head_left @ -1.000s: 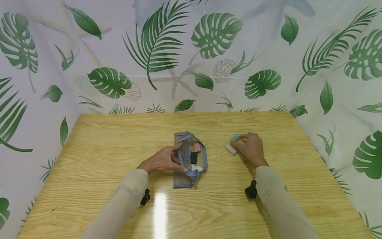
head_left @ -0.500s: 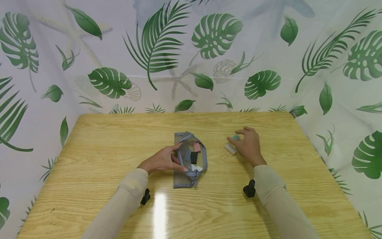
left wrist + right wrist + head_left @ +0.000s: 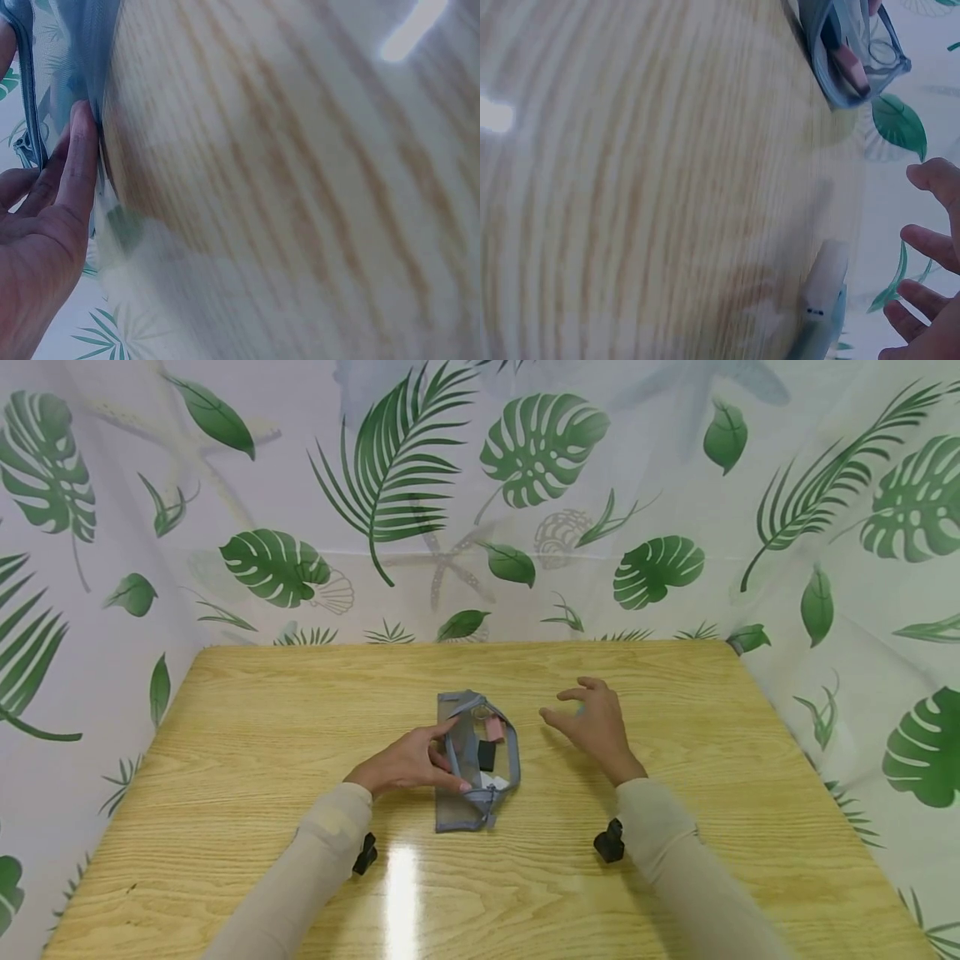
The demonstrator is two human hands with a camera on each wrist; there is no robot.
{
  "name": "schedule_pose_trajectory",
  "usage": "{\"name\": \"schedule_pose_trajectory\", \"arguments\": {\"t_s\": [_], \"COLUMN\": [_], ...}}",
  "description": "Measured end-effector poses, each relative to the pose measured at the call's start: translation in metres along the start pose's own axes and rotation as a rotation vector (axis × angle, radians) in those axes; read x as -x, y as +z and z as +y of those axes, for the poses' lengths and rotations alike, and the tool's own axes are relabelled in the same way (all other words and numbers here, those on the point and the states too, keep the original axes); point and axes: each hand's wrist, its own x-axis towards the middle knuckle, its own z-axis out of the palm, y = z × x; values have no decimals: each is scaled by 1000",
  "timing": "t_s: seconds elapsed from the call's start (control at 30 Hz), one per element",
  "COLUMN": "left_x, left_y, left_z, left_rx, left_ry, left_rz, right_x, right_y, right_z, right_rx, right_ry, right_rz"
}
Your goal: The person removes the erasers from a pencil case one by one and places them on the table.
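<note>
My left hand (image 3: pixel 411 762) grips the near-left side of a grey-blue mesh zip pouch (image 3: pixel 457 814), its thumb and forefinger spread along the unzipped mouth. Inside the pouch lie a pink piece (image 3: pixel 495 728), a black piece (image 3: pixel 487 756) and something white (image 3: pixel 492 782). To the right, my right hand (image 3: pixel 598 732) hovers over the table with fingers spread and nothing between them. Below it, in the right wrist view, a small white bar (image 3: pixel 827 276) with dark dots lies beside a light-blue bar (image 3: pixel 838 309). In the head view the hand hides the white bar.
The wooden table (image 3: pixel 315 693) carries a bright light reflection near its front. Leaf-printed cloth (image 3: pixel 420 460) hangs behind and along both sides. A black camera mount (image 3: pixel 610 842) sits under the right wrist, and another mount (image 3: pixel 365 854) under the left.
My right hand has let go of the light-blue bar, lifted, and moved left toward the pouch with its fingers spreading. The left hand and pouch stay put.
</note>
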Motion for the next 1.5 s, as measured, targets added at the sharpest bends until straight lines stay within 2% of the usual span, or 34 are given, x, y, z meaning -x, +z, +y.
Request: {"name": "schedule_pose_trajectory", "arguments": {"t_s": [0.3, 0.57, 0.83, 1.17, 1.5], "left_x": [-1, -2, -3, -2, -3], "left_y": [0, 1, 1, 1, 1], "left_z": [-1, -1, -1, -1, -1], "left_rx": [13, 18, 19, 16, 17], "left_ry": [-5, -19, -37, -23, -39], "left_rz": [0, -3, -2, -1, 2], "right_x": [6, 13, 18, 19, 19], "right_y": [14, 28, 38, 48, 55], "right_z": [-15, -26, -30, -33, -36], "right_rx": [21, 35, -6, 13, -29], "right_ry": [-51, -126, -119, -147, -96], "right_rz": [-28, -12, -42, -28, -54]}}
